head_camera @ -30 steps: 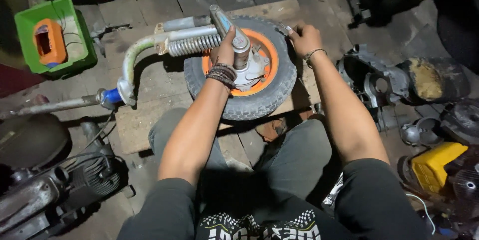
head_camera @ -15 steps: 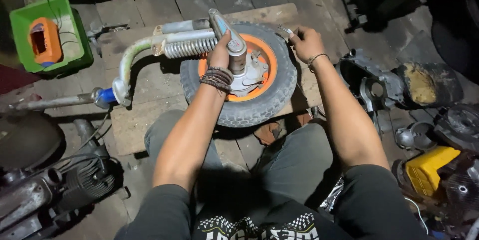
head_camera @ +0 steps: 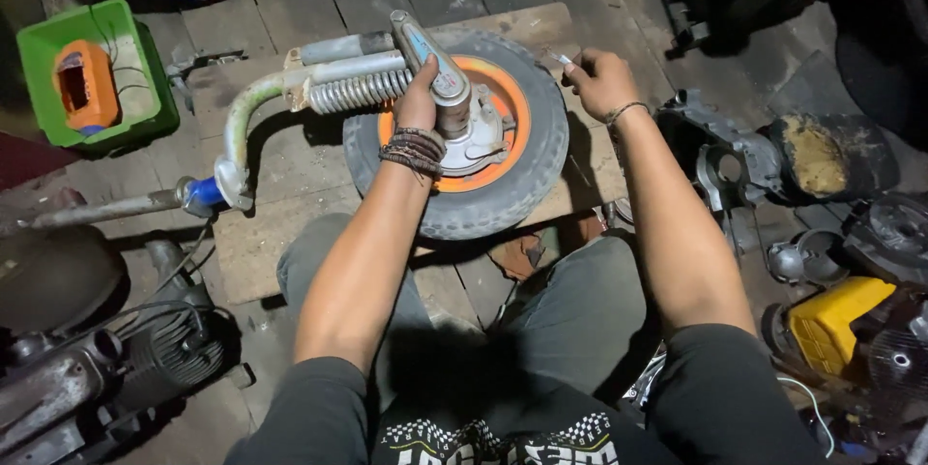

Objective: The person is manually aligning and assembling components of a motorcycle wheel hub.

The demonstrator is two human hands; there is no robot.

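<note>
A small scooter wheel with a black tyre (head_camera: 541, 151) and an orange rim (head_camera: 512, 107) lies flat on a wooden board (head_camera: 280, 233). A pale green fork tube (head_camera: 242, 127) with a coil spring (head_camera: 358, 91) runs left from it. My left hand (head_camera: 420, 102) rests on the hub and grips a grey tool handle (head_camera: 435, 69) standing over the hub. My right hand (head_camera: 599, 78) is at the tyre's far right edge, pinching a small shiny metal piece (head_camera: 561, 59).
A green crate (head_camera: 145, 107) with an orange part (head_camera: 82, 83) sits far left. Engine parts (head_camera: 126, 359) lie at lower left, more metal castings (head_camera: 735, 165) and a yellow part (head_camera: 831, 320) at right. My knees are just below the board.
The view has shifted slightly. Both hands stay on the wheel, the left still on the tool at the hub, the right still at the tyre's edge.
</note>
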